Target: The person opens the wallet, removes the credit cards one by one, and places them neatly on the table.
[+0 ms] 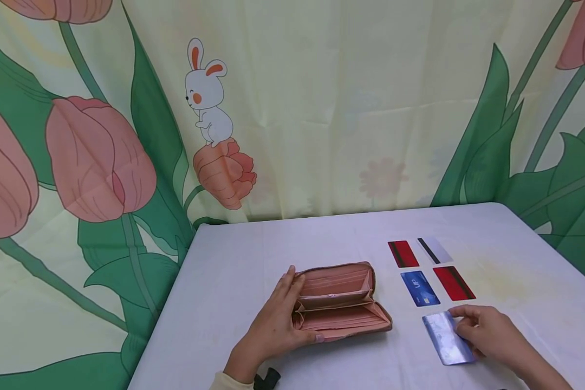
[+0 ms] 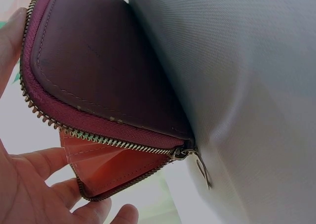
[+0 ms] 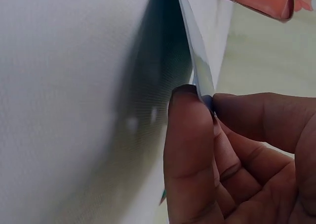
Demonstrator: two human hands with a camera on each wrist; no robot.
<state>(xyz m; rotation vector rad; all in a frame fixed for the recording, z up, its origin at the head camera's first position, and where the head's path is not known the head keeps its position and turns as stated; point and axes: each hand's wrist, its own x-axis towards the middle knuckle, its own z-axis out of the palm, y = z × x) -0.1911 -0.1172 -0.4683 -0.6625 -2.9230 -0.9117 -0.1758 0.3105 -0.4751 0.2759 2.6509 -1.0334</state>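
A pink zip-around wallet point(image 1: 341, 298) stands unzipped on the table, its slots and pockets facing up. My left hand point(image 1: 278, 319) grips its left end, fingers at the far edge and thumb at the near edge. The left wrist view shows the wallet's dark outer cover point(image 2: 103, 61), brass zip teeth and the zip pull point(image 2: 202, 170). To the right of the wallet, my right hand point(image 1: 489, 330) pinches a shiny silvery-blue card point(image 1: 443, 338) by its right edge. In the right wrist view that card point(image 3: 195, 41) tilts up off the cloth between thumb and finger.
Beyond the held card lie a blue card point(image 1: 420, 288), a red card point(image 1: 454, 283) with a dark stripe, another red card point(image 1: 403, 254) and a pale card point(image 1: 435, 250) with a black stripe. White cloth covers the table point(image 1: 234, 271). A tulip-and-rabbit curtain point(image 1: 312, 108) hangs behind.
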